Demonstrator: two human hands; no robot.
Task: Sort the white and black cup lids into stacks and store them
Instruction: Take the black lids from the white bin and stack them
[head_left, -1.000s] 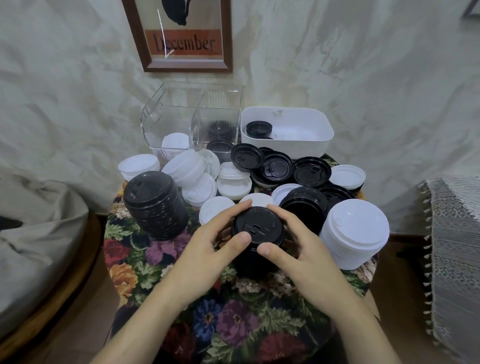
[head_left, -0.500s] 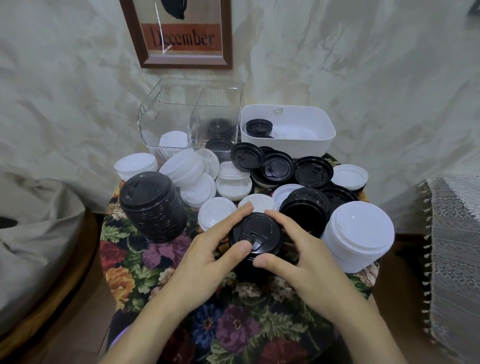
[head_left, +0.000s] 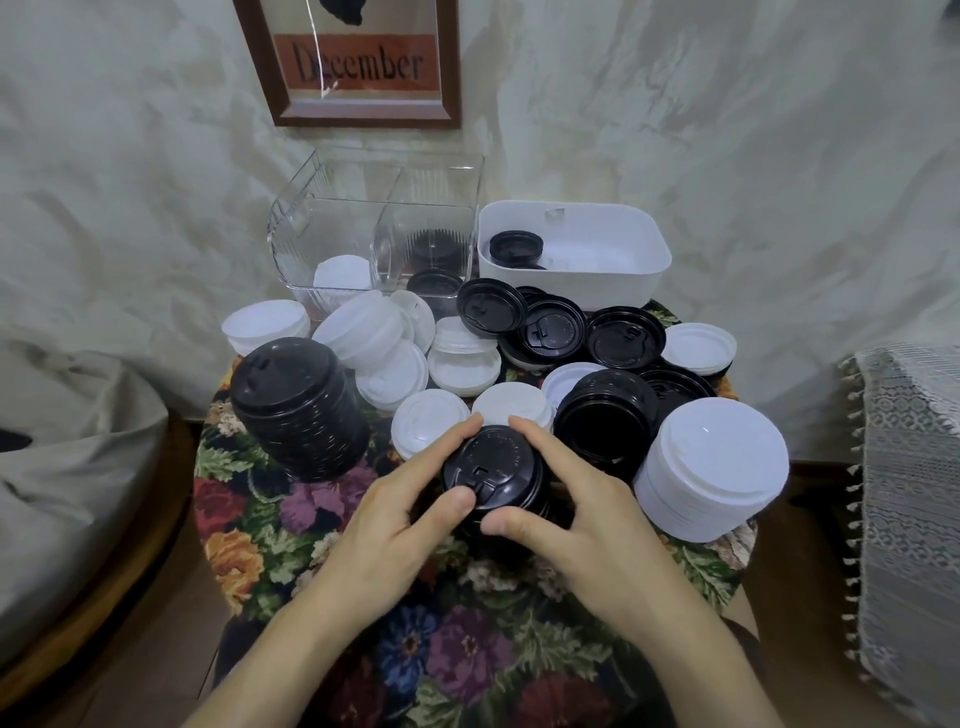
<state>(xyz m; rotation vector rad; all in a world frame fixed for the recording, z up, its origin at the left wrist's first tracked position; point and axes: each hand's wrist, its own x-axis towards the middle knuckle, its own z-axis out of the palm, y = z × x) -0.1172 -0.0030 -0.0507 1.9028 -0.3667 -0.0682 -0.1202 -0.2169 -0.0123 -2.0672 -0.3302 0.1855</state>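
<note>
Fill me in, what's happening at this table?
A person's left hand and right hand grip a short stack of black lids at the front of the floral-cloth table. A taller black stack stands to the left, a white stack to the right. Loose lids lie mixed behind them; the clear bin and white bin hold only a few.

Left grip (head_left: 395, 519), right grip (head_left: 582, 514) curled inward, thumbs close

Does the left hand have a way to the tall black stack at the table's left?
Likely yes, once it releases the middle black stack: only bare cloth separates the left hand from the tall black stack.
</note>
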